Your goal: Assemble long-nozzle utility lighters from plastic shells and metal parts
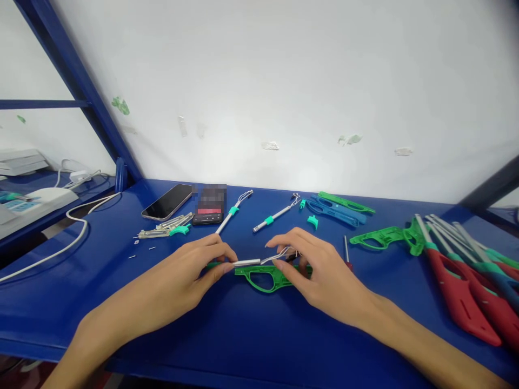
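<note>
My left hand [213, 265] pinches a metal lighter tube [248, 263] whose white wires [279, 254] run to the right. My right hand [310, 262] is closed around the far end of the wires, by a small black part [291, 256]. Directly under the wires, a green lighter handle half [263, 281] lies on the blue table, its right end hidden by my right hand. Beyond my hands lie two more lighter tubes with teal collars, one upright-slanting [229, 217] and one [271, 219] near a curved teal trigger [312, 221].
Two phones [169, 201] [210, 204] and clear plastic parts [164, 227] lie at back left. Blue handle halves [336, 209] and a green handle half [379, 237] lie right. Several red lighters [458, 292] are piled far right. A screwdriver [346, 251] lies beside my right hand.
</note>
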Demonstrator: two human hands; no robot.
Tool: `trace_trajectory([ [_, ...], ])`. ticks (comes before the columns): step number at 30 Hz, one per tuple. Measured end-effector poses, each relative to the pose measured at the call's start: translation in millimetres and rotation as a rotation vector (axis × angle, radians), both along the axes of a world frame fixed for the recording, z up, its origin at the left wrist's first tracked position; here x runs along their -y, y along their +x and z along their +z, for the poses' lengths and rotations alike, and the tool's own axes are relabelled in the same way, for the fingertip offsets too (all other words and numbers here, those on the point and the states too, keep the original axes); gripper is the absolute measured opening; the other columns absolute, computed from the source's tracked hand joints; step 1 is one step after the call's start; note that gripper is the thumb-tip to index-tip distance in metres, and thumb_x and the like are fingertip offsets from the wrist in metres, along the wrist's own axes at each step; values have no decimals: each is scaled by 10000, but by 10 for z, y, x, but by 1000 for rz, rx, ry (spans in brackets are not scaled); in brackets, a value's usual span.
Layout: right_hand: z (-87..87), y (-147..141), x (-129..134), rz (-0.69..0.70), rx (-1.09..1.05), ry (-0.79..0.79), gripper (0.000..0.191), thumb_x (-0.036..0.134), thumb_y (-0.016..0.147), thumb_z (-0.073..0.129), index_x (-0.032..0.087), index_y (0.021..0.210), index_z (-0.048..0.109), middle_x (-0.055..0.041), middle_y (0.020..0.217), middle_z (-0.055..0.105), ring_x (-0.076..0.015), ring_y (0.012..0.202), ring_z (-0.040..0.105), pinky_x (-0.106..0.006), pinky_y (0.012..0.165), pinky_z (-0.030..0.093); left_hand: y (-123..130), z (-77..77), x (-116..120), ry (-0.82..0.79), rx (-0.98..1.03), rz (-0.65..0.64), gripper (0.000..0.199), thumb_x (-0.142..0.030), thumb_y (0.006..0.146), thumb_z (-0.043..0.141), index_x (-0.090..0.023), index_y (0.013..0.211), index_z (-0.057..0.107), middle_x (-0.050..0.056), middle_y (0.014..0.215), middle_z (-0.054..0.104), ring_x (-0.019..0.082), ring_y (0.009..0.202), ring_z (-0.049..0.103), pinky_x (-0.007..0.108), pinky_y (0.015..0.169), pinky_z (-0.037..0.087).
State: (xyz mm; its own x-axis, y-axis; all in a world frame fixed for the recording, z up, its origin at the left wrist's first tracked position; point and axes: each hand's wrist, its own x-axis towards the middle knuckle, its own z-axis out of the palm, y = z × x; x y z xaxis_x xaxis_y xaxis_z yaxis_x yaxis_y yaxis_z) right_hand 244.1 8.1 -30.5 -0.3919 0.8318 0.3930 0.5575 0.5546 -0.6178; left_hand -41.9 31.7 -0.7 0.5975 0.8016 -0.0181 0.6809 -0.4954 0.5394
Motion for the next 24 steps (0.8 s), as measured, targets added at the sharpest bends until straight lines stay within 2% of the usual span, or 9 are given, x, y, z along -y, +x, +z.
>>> trace_trajectory([
  [4, -9, -1, -14, 7, -11, 42, 111, 191, 1067, 651, 270, 1138, 685, 0, 1085, 684, -121, 802, 667, -244, 686, 535, -32, -16, -34, -15, -7, 5, 210, -481, 1145, 475, -401, 1161, 669, -85, 1207, 690, 150, 1139, 651, 255, 994, 478],
  [8, -41, -20, -14, 36, 51, 100, 43, 214, 1059, 685, 249, 1084, 684, 17, 973, 697, -118, 702, 630, -252, 631, 476, -96, -66, -59, -42, -10, -9, 199, -455, 1148, 474, -411, 1171, 667, -92, 1211, 682, 136, 1125, 654, 239, 997, 482],
  [11, -82, -26, -19, 48, 75, 128, 34, 243, 1050, 707, 239, 1079, 689, 19, 947, 722, -122, 668, 604, -264, 617, 438, -143, -89, -57, -51, -27, -12, 203, -466, 1147, 470, -423, 1200, 661, -89, 1248, 669, 141, 1174, 641, 240, 1035, 473],
  [16, -96, -27, -24, 45, 73, 149, 54, 275, 1045, 720, 227, 1029, 701, 20, 901, 731, -128, 709, 630, -256, 636, 446, -166, -93, -59, -63, -55, -4, 220, -477, 1147, 455, -415, 1210, 656, -68, 1282, 659, 165, 1203, 633, 270, 1046, 481],
  [20, -64, -29, 4, 58, 57, 135, 55, 239, 1075, 666, 228, 1054, 716, 6, 983, 739, -116, 735, 651, -247, 648, 474, -158, -91, -60, -59, -63, 15, 217, -456, 1148, 451, -414, 1210, 655, -62, 1284, 656, 169, 1218, 627, 279, 1059, 474],
  [24, -63, -30, 20, 86, 47, 115, 141, 196, 1104, 590, 234, 1110, 725, -18, 1087, 734, -131, 854, 706, -258, 752, 532, -163, -92, -55, -66, -69, 35, 203, -426, 1145, 461, -415, 1203, 655, -66, 1286, 654, 161, 1202, 632, 272, 1045, 478],
])
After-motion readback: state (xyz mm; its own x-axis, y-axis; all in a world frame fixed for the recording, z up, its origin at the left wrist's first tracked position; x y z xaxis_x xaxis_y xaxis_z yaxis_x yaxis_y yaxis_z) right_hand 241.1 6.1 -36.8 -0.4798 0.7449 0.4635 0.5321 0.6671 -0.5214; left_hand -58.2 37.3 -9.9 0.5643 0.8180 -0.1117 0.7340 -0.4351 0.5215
